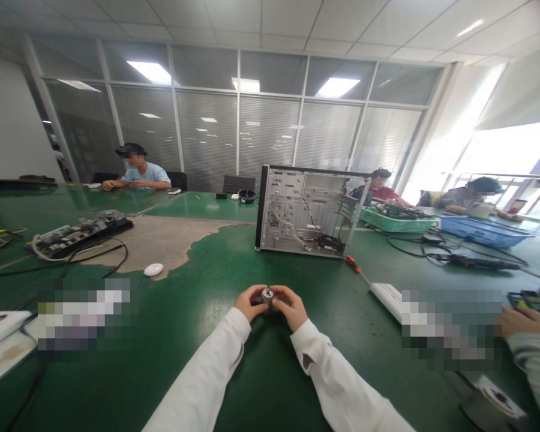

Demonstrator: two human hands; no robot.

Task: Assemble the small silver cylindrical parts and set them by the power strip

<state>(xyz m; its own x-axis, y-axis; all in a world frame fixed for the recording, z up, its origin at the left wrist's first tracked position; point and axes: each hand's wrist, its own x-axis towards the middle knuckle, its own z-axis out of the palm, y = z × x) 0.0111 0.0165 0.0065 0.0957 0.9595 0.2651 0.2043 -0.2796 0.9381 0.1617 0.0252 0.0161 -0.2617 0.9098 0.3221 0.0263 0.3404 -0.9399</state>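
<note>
A small round metal part [267, 294] with a dark centre is held between both hands, just above the green table [216, 354]. My left hand [251, 301] pinches it from the left with thumb and fingers. From the right, my right hand [290, 305] grips the same part in a similar way. Beyond the hands stands an open computer case [306, 210], upright, with cables inside it. To the right of the case lies a screwdriver [353, 264] with a red and black handle.
A white power strip [387, 300], a green basket [398, 224] of cables and a blue basket [483, 231] are on the right. Another person's hand [528, 324] is at the right edge. Circuit boards [81, 233] and a white oval object [153, 270] lie left.
</note>
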